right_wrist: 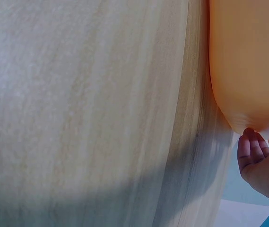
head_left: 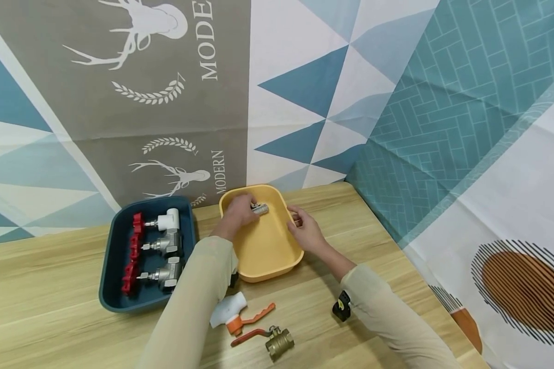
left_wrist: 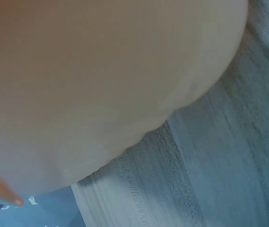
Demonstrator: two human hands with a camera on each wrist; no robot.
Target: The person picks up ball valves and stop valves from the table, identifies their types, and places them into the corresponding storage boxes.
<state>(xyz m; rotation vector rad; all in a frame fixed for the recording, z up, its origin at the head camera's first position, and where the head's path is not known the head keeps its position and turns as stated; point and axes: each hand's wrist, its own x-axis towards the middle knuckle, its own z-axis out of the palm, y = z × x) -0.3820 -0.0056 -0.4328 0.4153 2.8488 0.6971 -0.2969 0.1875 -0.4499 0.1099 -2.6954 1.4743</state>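
Note:
A yellow tray (head_left: 277, 261) stands on the wooden table at the back centre. My left hand (head_left: 239, 212) is inside its far end and grips a small silver metal fitting (head_left: 260, 208). My right hand (head_left: 307, 229) holds the tray's right rim, fingers curled over the edge; the right wrist view shows those fingers (right_wrist: 252, 149) against the yellow tray (right_wrist: 247, 61). The left wrist view is filled by a blurred pale surface and shows no hand.
A dark blue tray (head_left: 113, 292) at the left holds three valves with red handles (head_left: 131, 253). Nearer me lie a white valve with an orange lever (head_left: 233, 312) and a brass ball valve (head_left: 277, 342). A patterned cloth hangs behind and to the right.

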